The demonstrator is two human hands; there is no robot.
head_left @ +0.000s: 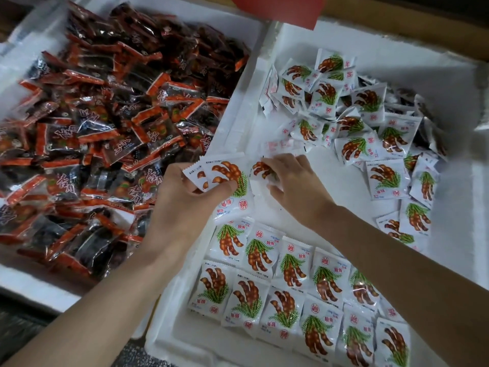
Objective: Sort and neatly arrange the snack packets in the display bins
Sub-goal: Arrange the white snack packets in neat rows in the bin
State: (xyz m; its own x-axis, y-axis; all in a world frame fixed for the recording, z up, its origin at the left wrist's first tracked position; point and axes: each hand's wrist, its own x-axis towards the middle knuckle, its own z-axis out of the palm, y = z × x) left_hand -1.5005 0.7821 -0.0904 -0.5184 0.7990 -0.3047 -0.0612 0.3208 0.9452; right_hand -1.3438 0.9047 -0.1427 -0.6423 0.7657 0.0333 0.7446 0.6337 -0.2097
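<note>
My left hand [185, 200] pinches a fan of white packets [225, 176] over the right bin [397, 64]; right hand [293, 186] pinches a single packet [259, 169] beside it. I judge them light, crinkly, slippery (grip the flat faces).

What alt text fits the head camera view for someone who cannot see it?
The left hand and right hand hold white plastic snack packets printed with brown pods over a white foam bin, with neat rows nearer and a loose pile farther. A second white foam bin on the left holds heaped red-and-black plastic packets.
</note>
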